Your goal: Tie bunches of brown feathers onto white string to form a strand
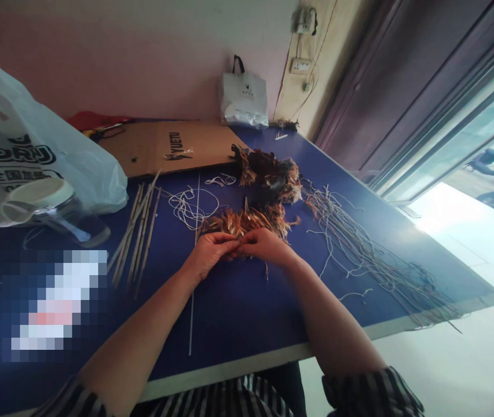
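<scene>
In the middle of the table, a bunch of reddish-brown feathers (247, 221) lies just beyond and partly under my fingers. My left hand (211, 252) is closed, its thumb and forefinger pinching at the near edge of these feathers. From the other side my right hand (263, 243) also pinches there, and the fingertips of both hands meet. The exact spot they grip is small and partly hidden. Behind this bunch sits a darker heap of feathers (270, 174). A tangle of white string (190, 207) lies to the left, near a thin straight white strip (193, 310).
Several thin sticks (136, 231) lie left of my hands. Long loose cords (359, 246) spread to the right. A clear plastic container (62, 211) and white plastic bag (77, 156) stand left. Flattened cardboard (155, 142) and a grey bag (244, 98) are at the back.
</scene>
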Demonstrator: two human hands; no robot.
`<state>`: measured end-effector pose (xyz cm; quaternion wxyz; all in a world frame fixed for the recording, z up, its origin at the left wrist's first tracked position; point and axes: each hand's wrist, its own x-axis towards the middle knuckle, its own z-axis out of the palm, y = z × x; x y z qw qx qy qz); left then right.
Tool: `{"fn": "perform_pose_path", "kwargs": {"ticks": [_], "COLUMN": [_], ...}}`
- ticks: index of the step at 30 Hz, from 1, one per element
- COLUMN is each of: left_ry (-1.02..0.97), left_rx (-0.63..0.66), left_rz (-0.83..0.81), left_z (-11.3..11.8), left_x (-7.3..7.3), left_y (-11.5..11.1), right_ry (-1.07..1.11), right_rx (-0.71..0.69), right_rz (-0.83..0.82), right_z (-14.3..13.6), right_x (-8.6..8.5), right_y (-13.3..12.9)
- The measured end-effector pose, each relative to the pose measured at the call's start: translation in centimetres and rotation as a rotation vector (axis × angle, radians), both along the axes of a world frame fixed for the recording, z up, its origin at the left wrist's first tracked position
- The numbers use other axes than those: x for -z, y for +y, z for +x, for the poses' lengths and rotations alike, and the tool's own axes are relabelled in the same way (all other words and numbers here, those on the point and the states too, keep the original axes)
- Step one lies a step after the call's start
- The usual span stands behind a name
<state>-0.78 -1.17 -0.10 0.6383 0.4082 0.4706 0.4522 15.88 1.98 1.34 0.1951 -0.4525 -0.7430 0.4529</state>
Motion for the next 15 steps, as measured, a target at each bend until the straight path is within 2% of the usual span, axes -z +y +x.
{"fn": "perform_pose_path", "kwargs": {"ticks": [3, 6, 9, 13, 15], "left_ry": [-0.077, -0.255, -0.371, -0.401, -0.393], "left_rx": [-0.039, -0.105, -0.108, -0.080, -0.093], "left_rz": [-0.048, -0.092, -0.093, -0.061, -0.068], "left_z": [-0.3, -0.8, -1.4, -1.6, -1.4], "left_x": [-0.2, -0.4, -0.5, -0.4, -0.4], "left_y": [0.2, 0.6, 0.8, 0.9, 0.9], "right_ry": [0.032, 0.045, 0.053, 0.038, 0.033], "right_rx": [0.019, 0.065, 0.092, 0.093, 0.112], "right_rz": [-0.038, 0.004, 0.186, 0.494, 0.548], "right_z": [0.1, 0.2, -0.2, -1.1, -1.3], "right_x": [0.0, -0.3, -0.7, -0.8, -0.7], "right_y": [0.2, 0.2, -0.4, -1.2, -1.4]}}
